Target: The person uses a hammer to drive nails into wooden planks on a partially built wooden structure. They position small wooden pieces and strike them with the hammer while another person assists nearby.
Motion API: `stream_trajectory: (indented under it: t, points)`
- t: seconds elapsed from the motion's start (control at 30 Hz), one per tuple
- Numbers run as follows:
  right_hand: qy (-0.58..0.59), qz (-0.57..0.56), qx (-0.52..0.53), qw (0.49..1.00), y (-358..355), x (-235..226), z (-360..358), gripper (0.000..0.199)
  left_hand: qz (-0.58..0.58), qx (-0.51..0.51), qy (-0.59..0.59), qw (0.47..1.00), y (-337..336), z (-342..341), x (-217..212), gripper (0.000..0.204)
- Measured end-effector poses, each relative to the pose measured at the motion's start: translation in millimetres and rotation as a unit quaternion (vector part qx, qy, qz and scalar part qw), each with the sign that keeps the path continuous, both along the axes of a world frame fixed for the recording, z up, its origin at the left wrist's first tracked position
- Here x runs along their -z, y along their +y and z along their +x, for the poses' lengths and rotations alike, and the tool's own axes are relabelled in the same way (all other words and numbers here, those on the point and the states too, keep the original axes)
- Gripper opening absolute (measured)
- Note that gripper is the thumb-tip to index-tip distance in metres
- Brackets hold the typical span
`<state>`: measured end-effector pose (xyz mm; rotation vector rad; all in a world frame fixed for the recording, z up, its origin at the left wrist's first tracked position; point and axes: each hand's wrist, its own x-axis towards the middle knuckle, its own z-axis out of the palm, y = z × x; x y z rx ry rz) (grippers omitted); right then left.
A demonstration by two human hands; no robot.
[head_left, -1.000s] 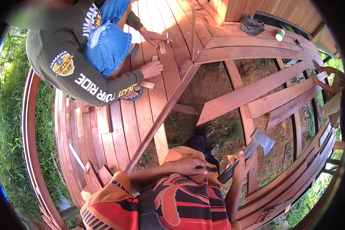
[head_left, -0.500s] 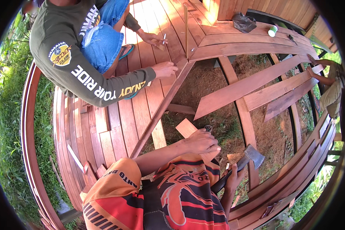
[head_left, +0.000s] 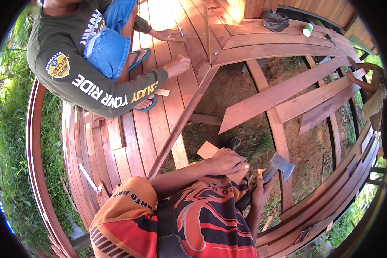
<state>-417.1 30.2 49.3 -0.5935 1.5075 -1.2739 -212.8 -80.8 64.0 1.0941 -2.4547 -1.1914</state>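
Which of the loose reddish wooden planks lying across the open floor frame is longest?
The uppermost reddish plank, running diagonally from mid-frame to the right edge; the two planks below it are shorter.

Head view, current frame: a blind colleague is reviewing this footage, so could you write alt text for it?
Seen from above, a person's left hand presses a small wooden block down while the right hand holds a hatchet beside it. They work over an unfinished curved wooden deck with open joists above bare soil. A co-worker in a dark green long-sleeved shirt crouches on the finished planks.
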Motion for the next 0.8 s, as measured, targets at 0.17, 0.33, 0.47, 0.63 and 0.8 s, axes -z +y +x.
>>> stream_trajectory:
  t: [0.17, 0.33, 0.47, 0.63, 0.8]
  points:
    - [0.004, 0.017, -0.002, 1.0, 0, -1, 3, 0.026, -0.014, 0.008, 0.014, 1.0, -5, 3, -2, 0.05]
    - [0.0, 0.006, -0.004, 1.0, 5, 13, -4, 0.029, -0.053, 0.006, 0.0, 0.999, -9, 0, 8, 0.052]
    - [-0.002, 0.046, 0.0, 0.999, 0, 11, -7, 0.029, -0.08, 0.012, 0.011, 0.997, -20, -2, 19, 0.054]
    - [-0.067, 0.042, 0.051, 0.996, -23, -1, 2, 0.027, -0.102, 0.017, -0.026, 0.994, -54, -1, 20, 0.054]
    - [-0.144, 0.001, 0.111, 0.983, -65, 8, 44, 0.021, -0.199, -0.025, -0.008, 0.98, -125, 24, 51, 0.055]
